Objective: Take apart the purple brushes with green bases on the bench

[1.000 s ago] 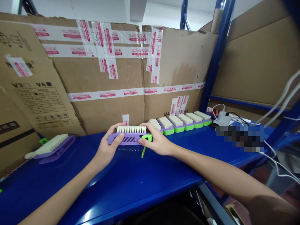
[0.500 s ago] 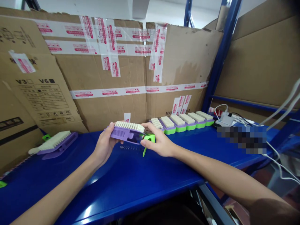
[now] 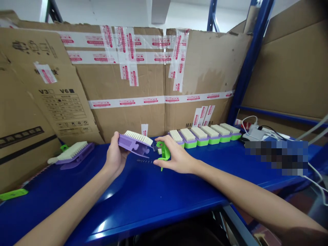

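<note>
My left hand (image 3: 116, 157) is closed around the left end of the purple brush (image 3: 134, 142), thumb up beside its cream bristles, the brush tilted down toward frame centre. My right hand (image 3: 178, 155) is partly open in a C, finger and thumb gripping the green clip (image 3: 164, 152) between them, just beside the brush's right end. My left fingers are mostly hidden behind the brush. Small springs (image 3: 144, 161) seem to lie just below it. The power strip (image 3: 278, 157) at right is pixelated.
</note>
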`<state>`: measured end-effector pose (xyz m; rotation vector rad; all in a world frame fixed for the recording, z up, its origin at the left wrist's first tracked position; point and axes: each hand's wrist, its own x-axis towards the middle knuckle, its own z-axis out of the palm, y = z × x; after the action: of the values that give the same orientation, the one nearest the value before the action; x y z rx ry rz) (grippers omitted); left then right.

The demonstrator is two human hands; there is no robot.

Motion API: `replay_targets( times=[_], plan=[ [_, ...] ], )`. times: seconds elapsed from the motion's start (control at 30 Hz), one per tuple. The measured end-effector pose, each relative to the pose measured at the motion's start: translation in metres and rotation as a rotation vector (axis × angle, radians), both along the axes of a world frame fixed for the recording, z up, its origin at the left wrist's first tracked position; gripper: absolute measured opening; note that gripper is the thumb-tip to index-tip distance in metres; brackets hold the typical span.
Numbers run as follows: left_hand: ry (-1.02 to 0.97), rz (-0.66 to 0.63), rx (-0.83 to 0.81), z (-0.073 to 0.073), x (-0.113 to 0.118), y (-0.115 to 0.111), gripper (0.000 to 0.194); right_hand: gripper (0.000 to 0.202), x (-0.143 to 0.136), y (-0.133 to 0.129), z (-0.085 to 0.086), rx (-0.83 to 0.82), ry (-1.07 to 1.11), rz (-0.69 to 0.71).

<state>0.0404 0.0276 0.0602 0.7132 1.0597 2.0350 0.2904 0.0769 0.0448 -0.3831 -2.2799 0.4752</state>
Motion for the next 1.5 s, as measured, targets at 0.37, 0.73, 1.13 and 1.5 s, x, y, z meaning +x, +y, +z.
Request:
replay_targets(
  times=[0.37, 0.73, 1.13, 1.5],
  plan=[
    [-0.062, 0.031, 0.056, 0.001, -0.002, 0.001, 0.038, 0.059, 0.001, -0.005, 0.001, 0.109, -0.141, 0.023],
    [-0.14, 0.03, 0.056, 0.0, 0.0, 0.0, 0.041, 0.05, 0.0, -0.013, 0.011, 0.324, -0.438, -0.29],
    [-0.133, 0.017, 0.088, -0.001, -0.001, 0.001, 0.043, 0.06, -0.007, -0.014, 0.004, 0.237, -0.639, -0.592],
    [-0.094, 0.033, 0.075, -0.004, -0.003, 0.003, 0.044, 0.063, 0.0, -0.01, 0.0, 0.227, -0.627, -0.4]
  ],
)
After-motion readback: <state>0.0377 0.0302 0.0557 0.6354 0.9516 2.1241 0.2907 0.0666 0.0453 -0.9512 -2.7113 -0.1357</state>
